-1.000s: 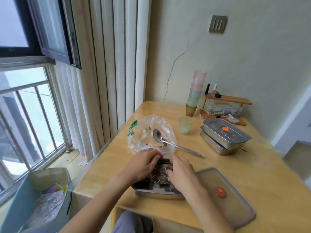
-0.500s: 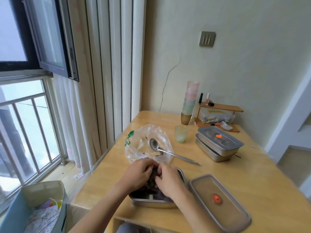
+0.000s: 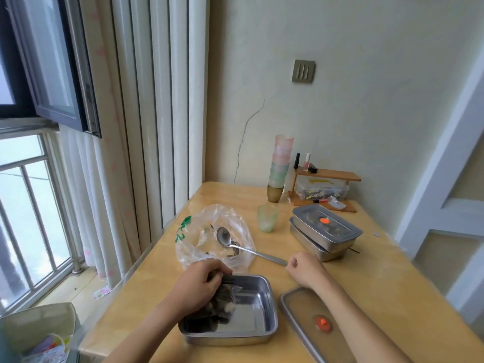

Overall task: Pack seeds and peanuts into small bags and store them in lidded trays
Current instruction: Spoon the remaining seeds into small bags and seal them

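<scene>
**Head view: hazards.** Your left hand (image 3: pixel 199 286) grips the small clear bag of dark seeds (image 3: pixel 222 299), which lies in the left half of the open rectangular steel tray (image 3: pixel 251 310). Your right hand (image 3: pixel 303 268) rests on the counter with its fingers curled and holding nothing visible. It sits just beside the handle end of the long metal spoon (image 3: pixel 251 251), and I cannot tell whether they touch.

- Whether the bag's mouth is sealed cannot be seen. If it is open, pressing it down may well push seeds out into the tray.
- The tray stands near the counter's front edge, so a hard downward push on its near side could slide or tip it.
- The spoon's bowl lies on the large crumpled clear plastic bag with green print (image 3: pixel 209 231), among loose seeds. A knock to the handle would probably scatter them.
- The flat grey lid with the orange button (image 3: pixel 301 310) lies just right of the tray, under your right forearm, where a sweep of the arm could shift it.

**Head view: surface and room.** The pale wooden counter (image 3: pixel 366 284) looks smooth and glossy, so metal is likely to slide on it. Two stacked steel trays under a lid (image 3: pixel 327 231) stand farther back. Also at the back are a green translucent cup (image 3: pixel 267 218), a stack of pastel cups (image 3: pixel 281 163) and a small wooden shelf (image 3: pixel 330 175). A barred window and white curtains are on the left. The wall behind the counter is cracked.
</scene>
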